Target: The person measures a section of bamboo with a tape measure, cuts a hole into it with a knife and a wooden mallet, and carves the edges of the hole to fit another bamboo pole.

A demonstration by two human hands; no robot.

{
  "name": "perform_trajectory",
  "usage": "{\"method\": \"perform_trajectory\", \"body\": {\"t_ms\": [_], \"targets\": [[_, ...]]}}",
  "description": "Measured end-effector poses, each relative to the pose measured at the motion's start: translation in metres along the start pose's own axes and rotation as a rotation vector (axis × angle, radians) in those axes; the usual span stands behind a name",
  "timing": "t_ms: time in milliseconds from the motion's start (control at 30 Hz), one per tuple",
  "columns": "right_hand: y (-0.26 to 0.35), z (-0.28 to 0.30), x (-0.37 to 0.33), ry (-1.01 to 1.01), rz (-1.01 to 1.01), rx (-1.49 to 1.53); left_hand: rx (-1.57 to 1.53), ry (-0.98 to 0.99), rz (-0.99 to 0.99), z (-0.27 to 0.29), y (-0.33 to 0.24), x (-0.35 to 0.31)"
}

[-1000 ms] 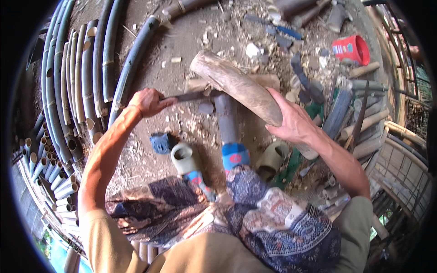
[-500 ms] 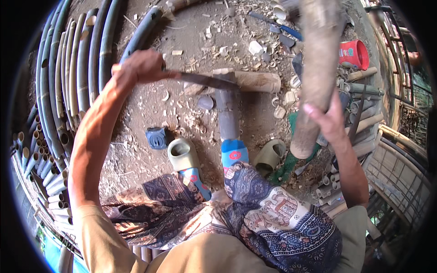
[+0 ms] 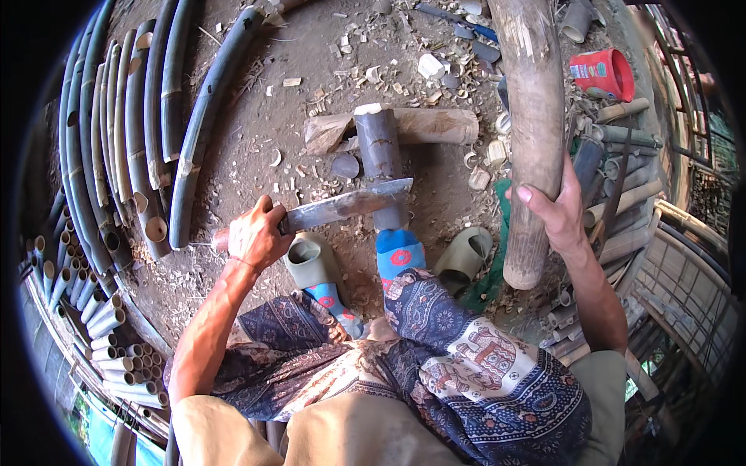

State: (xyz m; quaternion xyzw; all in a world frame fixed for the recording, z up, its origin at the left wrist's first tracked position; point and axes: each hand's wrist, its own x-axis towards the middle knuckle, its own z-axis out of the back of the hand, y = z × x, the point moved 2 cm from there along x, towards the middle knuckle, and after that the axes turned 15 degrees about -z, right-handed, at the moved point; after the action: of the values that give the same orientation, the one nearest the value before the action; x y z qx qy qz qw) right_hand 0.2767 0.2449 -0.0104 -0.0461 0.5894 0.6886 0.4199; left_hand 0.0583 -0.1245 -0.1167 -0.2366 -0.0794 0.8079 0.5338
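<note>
The left hand [image 3: 256, 233] grips a long flat blade [image 3: 346, 206] that lies across a short upright bamboo section [image 3: 381, 155], which leans on a wooden block [image 3: 435, 124] on the dirt ground [image 3: 256, 109]. The right hand [image 3: 556, 210] clasps a thick wooden club [image 3: 532, 116]. Long bamboo poles [image 3: 132, 132] lie at left, a red cup [image 3: 602, 74] at upper right.

a red cup-shaped container [image 3: 603, 73] with a printed label lies top right.

wooden club [image 3: 532, 116] top cut off; knife [image 3: 342, 206] handle hidden
</note>
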Motion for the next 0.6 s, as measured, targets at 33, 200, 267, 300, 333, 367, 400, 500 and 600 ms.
{"method": "perform_trajectory", "body": {"t_ms": [33,200,267,300,333,367,400,500,600], "targets": [[-0.001,-0.002,0.0,0.004,-0.005,-0.005,-0.007,0.04,0.001,0.0,0.001,0.002],[0.001,-0.01,0.0,0.03,-0.016,-0.007,-0.036,0.112,0.021,0.003,0.005,0.008],[0.002,-0.011,-0.001,0.039,-0.023,-0.007,-0.041,0.118,0.02,0.005,0.007,0.01],[0.002,-0.012,-0.001,0.045,-0.02,-0.013,-0.043,0.124,0.022,0.007,0.006,0.011],[0.002,-0.013,-0.001,0.053,-0.021,-0.008,-0.05,0.135,0.026,0.006,0.007,0.011],[0.002,-0.014,-0.002,0.062,-0.022,-0.002,-0.056,0.146,0.031,0.005,0.009,0.01],[0.003,-0.014,-0.002,0.069,-0.021,0.002,-0.062,0.154,0.033,0.005,0.01,0.011],[0.002,-0.017,-0.001,0.045,0.093,-0.095,-0.09,0.212,0.03,0.01,0.008,0.019],[0.009,-0.03,-0.007,0.089,0.198,-0.435,-0.134,0.361,0.093,0.014,0.013,0.034]]}}
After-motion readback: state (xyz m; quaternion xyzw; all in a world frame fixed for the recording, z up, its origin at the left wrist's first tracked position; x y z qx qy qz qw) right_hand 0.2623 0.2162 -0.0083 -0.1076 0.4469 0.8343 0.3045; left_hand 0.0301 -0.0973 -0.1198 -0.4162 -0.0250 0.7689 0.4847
